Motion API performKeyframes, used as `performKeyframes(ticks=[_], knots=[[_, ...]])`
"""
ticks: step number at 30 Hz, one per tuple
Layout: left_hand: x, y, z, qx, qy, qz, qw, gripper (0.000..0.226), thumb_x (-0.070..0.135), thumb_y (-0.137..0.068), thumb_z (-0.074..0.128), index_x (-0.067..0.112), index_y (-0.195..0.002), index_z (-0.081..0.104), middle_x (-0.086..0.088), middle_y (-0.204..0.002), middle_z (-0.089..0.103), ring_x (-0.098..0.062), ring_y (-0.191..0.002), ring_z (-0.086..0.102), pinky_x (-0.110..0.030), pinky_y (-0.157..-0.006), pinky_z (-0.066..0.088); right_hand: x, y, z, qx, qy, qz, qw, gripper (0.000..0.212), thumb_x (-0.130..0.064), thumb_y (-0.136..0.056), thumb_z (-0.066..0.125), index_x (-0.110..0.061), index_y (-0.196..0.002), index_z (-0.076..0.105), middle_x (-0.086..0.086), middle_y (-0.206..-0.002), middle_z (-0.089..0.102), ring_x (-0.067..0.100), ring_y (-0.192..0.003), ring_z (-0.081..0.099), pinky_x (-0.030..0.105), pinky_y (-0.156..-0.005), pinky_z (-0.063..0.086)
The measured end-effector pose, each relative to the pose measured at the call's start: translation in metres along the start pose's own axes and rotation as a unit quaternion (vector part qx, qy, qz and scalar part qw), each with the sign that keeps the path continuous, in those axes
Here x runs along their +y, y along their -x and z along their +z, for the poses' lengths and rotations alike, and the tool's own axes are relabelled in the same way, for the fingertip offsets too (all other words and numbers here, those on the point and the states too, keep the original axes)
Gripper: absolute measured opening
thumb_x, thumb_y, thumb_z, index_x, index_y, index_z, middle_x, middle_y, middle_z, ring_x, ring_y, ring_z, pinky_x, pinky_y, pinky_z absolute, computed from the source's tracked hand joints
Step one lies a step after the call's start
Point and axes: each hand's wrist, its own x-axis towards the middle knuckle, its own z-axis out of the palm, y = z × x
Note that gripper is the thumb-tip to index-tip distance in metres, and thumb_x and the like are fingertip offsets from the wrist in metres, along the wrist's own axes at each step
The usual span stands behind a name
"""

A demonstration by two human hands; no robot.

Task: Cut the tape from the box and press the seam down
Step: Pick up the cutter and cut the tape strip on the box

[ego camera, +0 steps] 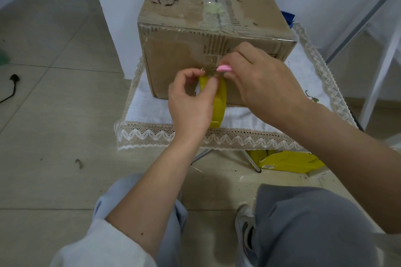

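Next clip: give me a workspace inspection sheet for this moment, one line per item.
Surface: small table under a white lace-edged cloth.
Job's things: worn cardboard box on the cloth; clear tape along its top seam; yellow tape roll; pink-handled cutter at the box front.
Clutter: yellow packet on the floor under the table.
Grips: left hand holds the tape roll; right hand holds the cutter.
Cables: black plug and cord on the floor, left.
Surroundings: tiled floor, white walls.

Small table (249, 154) under lace-edged white cloth (245, 118), worn cardboard box (186, 28) upright on it.
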Motion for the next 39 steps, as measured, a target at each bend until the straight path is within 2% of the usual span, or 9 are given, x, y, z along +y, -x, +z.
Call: performKeyframes(ticks=[4,6,10,16,22,25,30,34,39], knots=[[-0.004,0.001,-0.003,0.006,0.006,-0.009,1.000,0.022,0.020,-0.072,0.075,0.029,-0.080,0.058,0.004,-0.096,0.061,0.009,-0.079,0.054,-0.009,-0.078,0.042,0.011,0.013,0.000,0.001,0.001,0.016,1.000,0.014,-0.012,-0.098,0.056,0.000,-0.098,0.065,0.017,-0.092,0.061,0.033,-0.073,0.060,0.044,-0.052,0.053],[-0.006,0.001,-0.005,0.015,0.007,0.000,1.000,0.025,0.010,-0.074,0.075,0.025,-0.081,0.056,0.012,-0.087,0.055,0.014,-0.073,0.050,-0.003,-0.072,0.038,0.012,0.019,-0.001,0.013,-0.020,0.026,0.999,0.017,-0.015,-0.099,0.055,-0.001,-0.101,0.065,0.016,-0.093,0.061,0.032,-0.074,0.060,0.042,-0.052,0.052],[-0.005,0.003,-0.004,0.014,0.012,0.001,1.000,0.027,0.009,-0.073,0.075,0.024,-0.083,0.054,0.017,-0.080,0.052,0.016,-0.070,0.049,-0.004,-0.070,0.038,0.004,0.015,0.001,0.026,-0.051,0.030,0.998,0.019,-0.016,-0.099,0.055,-0.002,-0.106,0.065,0.016,-0.099,0.062,0.031,-0.081,0.062,0.042,-0.058,0.054],[-0.003,0.003,-0.004,0.016,0.035,-0.012,0.999,0.029,0.024,-0.062,0.071,0.028,-0.085,0.054,0.016,-0.085,0.055,0.014,-0.070,0.051,-0.008,-0.072,0.041,0.003,0.016,0.008,0.036,-0.077,0.048,0.995,0.022,-0.018,-0.099,0.053,-0.003,-0.106,0.066,0.014,-0.100,0.063,0.029,-0.080,0.063,0.042,-0.061,0.054],[0.000,0.009,-0.001,-0.015,0.038,0.015,0.999,0.033,0.016,-0.066,0.076,0.022,-0.090,0.054,0.015,-0.084,0.055,0.002,-0.052,0.042,-0.011,-0.056,0.038,0.007,0.032,0.008,0.053,-0.132,0.122,0.982,0.019,-0.017,-0.097,0.056,-0.006,-0.108,0.068,0.010,-0.104,0.064,0.027,-0.085,0.063,0.041,-0.069,0.053],[0.002,0.011,0.000,-0.029,0.034,0.025,0.999,0.033,0.017,-0.065,0.076,0.025,-0.089,0.054,0.016,-0.083,0.055,-0.005,-0.046,0.030,-0.019,-0.050,0.033,0.008,0.043,0.008,0.062,-0.173,0.161,0.970,0.018,-0.016,-0.098,0.057,-0.007,-0.109,0.068,0.007,-0.107,0.064,0.019,-0.089,0.060,0.026,-0.074,0.048],[0.005,0.018,0.005,-0.076,-0.008,0.078,0.994,0.038,0.008,-0.070,0.079,0.026,-0.088,0.051,0.006,-0.085,0.054,-0.007,-0.043,0.028,-0.017,-0.045,0.028,0.011,0.069,0.012,0.083,-0.229,0.238,0.940,0.016,-0.014,-0.099,0.056,-0.012,-0.110,0.068,0.002,-0.108,0.063,0.006,-0.089,0.056,0.010,-0.076,0.043],[0.004,0.023,0.010,-0.102,-0.046,0.101,0.988,0.041,0.012,-0.069,0.080,0.032,-0.088,0.051,-0.003,-0.090,0.058,-0.009,-0.044,0.030,-0.019,-0.048,0.031,0.014,0.090,0.011,0.150,-0.270,0.321,0.895,0.011,-0.014,-0.100,0.054,-0.017,-0.108,0.062,0.004,-0.107,0.062,0.007,-0.093,0.059,0.014,-0.079,0.047],[0.000,0.022,0.017,-0.091,-0.064,0.101,0.989,0.041,0.011,-0.067,0.079,0.036,-0.085,0.052,0.009,-0.116,0.064,-0.007,-0.044,0.030,-0.018,-0.049,0.033,0.030,0.102,0.020,0.160,-0.290,0.425,0.842,0.011,-0.019,-0.102,0.046,-0.028,-0.108,0.050,0.006,-0.113,0.059,0.027,-0.095,0.061,0.042,-0.082,0.053]])
